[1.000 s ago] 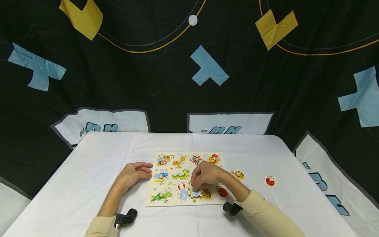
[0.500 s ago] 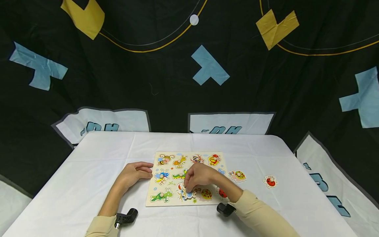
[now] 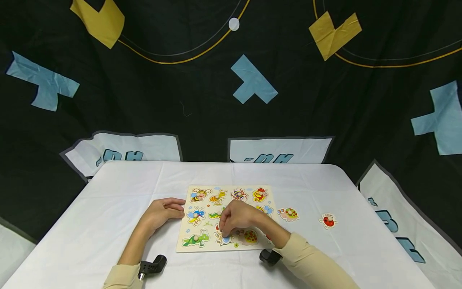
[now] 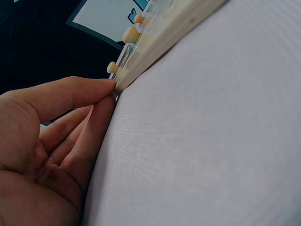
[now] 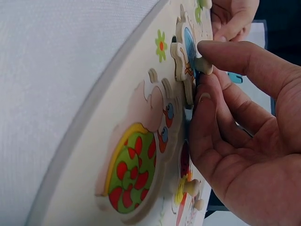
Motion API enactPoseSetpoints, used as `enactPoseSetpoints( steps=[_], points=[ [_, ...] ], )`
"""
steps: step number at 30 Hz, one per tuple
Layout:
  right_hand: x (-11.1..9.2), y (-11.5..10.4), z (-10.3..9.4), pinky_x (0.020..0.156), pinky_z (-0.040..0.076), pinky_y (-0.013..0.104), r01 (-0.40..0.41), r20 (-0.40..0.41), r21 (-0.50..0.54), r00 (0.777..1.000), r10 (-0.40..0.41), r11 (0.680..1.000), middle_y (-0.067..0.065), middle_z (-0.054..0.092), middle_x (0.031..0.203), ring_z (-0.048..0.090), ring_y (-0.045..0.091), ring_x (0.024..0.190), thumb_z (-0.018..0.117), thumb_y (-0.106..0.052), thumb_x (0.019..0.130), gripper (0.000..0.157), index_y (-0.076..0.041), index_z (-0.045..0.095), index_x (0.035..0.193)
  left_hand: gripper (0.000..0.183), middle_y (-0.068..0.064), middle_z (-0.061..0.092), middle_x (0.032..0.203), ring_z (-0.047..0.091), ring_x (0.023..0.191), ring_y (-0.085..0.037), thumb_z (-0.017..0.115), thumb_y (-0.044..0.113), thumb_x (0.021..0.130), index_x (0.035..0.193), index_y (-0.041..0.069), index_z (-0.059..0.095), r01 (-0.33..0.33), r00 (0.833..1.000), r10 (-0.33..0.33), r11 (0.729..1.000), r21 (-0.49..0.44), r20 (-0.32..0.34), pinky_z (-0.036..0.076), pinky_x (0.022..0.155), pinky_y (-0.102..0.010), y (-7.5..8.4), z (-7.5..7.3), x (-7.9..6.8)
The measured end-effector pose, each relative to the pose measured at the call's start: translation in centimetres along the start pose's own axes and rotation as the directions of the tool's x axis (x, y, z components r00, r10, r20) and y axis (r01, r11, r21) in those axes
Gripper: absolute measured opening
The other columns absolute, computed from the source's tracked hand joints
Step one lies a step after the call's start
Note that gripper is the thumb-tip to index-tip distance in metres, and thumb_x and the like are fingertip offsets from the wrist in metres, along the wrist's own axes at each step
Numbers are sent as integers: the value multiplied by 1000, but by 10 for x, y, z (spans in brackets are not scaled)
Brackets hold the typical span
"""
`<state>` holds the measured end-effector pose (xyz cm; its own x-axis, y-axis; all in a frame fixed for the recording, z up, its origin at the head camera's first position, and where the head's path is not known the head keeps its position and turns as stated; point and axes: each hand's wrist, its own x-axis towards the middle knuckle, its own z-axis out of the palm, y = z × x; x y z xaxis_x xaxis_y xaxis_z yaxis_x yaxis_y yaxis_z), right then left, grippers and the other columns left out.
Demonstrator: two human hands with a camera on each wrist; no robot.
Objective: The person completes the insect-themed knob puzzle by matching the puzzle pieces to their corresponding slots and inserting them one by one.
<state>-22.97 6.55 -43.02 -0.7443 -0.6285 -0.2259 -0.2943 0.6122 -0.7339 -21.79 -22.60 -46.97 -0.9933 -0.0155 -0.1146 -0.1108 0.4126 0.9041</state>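
Observation:
A wooden knob puzzle board (image 3: 207, 248) with printed insects lies flat on the white table. My right hand (image 3: 237, 216) is over its lower middle, thumb and fingers pinching the knob of a blue beetle puzzle piece (image 5: 189, 46). In the right wrist view this piece overlaps its printed recess, its edge standing above the board's surface. My left hand (image 3: 164, 212) rests on the table with fairly straight fingers, its fingertips (image 4: 106, 87) touching the board's left edge. To the right of the beetle piece is a bare snail recess (image 5: 134, 160).
A snail piece (image 3: 288, 214) lies on the tablecloth just right of the board. Farther right is a ladybug piece (image 3: 328, 220). Several knobbed pieces sit in the board, among them a grasshopper (image 3: 196, 239). A black curtain (image 3: 202, 100) hangs behind the table.
My right hand has moved left across the board with the beetle piece, from beside the beetle's recess to over it. The left hand has stayed at the board's left edge.

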Motion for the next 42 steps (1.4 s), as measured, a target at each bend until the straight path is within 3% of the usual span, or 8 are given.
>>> enactPoseSetpoints(
  steps=[12, 23, 31, 42],
  points=[
    [3, -2, 4, 50, 36, 23, -20, 4, 21, 1000, 19, 1000, -8, 65, 62, 49, 8, 55, 85, -5, 68, 15, -16, 76, 72, 50, -5, 77, 96, 69, 88, -8, 84, 11, 78, 125, 3, 70, -1, 1000, 1, 1000, -30, 8, 49, 79, -19, 0, -1, 0],
    [4, 0, 9, 55, 40, 23, -5, 0, 17, 1000, 5, 1000, -6, 68, 63, 53, 7, 59, 84, -5, 68, 14, -15, 76, 74, 49, -6, 77, 97, 69, 88, -9, 84, 11, 78, 124, 3, 70, 1, 1000, 0, 999, -36, 9, 49, 79, -19, 0, 0, -1],
    [4, 4, 9, 44, 38, 25, -21, 33, 88, 999, 18, 996, -5, 68, 62, 48, 11, 50, 85, -7, 72, 13, -15, 75, 76, 49, -5, 77, 96, 69, 89, -9, 84, 11, 77, 124, 3, 70, 2, 1000, -2, 1000, -17, 0, 49, 80, -19, -1, -2, 1],
    [3, 6, 7, 44, 37, 25, -12, 40, 119, 999, 8, 993, -4, 67, 63, 46, 11, 50, 85, -5, 73, 13, -12, 77, 80, 51, -8, 76, 98, 68, 88, -9, 84, 10, 77, 125, 1, 69, 2, 1000, -1, 999, -51, 13, 50, 77, -19, 1, 0, -2]
  ],
)
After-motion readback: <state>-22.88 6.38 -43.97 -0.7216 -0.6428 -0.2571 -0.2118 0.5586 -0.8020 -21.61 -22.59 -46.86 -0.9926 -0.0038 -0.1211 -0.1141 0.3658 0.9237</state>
